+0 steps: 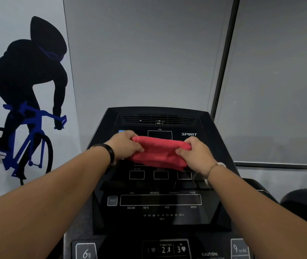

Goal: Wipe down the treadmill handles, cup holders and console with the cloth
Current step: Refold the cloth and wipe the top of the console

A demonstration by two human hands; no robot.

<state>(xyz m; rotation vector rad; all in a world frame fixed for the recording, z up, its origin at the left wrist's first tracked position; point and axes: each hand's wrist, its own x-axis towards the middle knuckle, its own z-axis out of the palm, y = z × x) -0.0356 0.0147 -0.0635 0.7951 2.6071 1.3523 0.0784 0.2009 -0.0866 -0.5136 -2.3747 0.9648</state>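
A folded red cloth (159, 153) is stretched between both hands in front of the upper part of the black treadmill console (160, 200). My left hand (125, 144) grips the cloth's left end, fingers curled over its top edge. My right hand (195, 152) grips the right end, thumb pressed into the fabric. The cloth covers part of the console's display windows; whether it touches the panel I cannot tell. Handles and cup holders are mostly out of frame.
A grey wall stands behind the console, with a cyclist mural (29, 98) at the left. Button panels (86, 251) marked 6% and 9 sit at the bottom edge. A dark rounded part of another machine (302, 202) is at the right.
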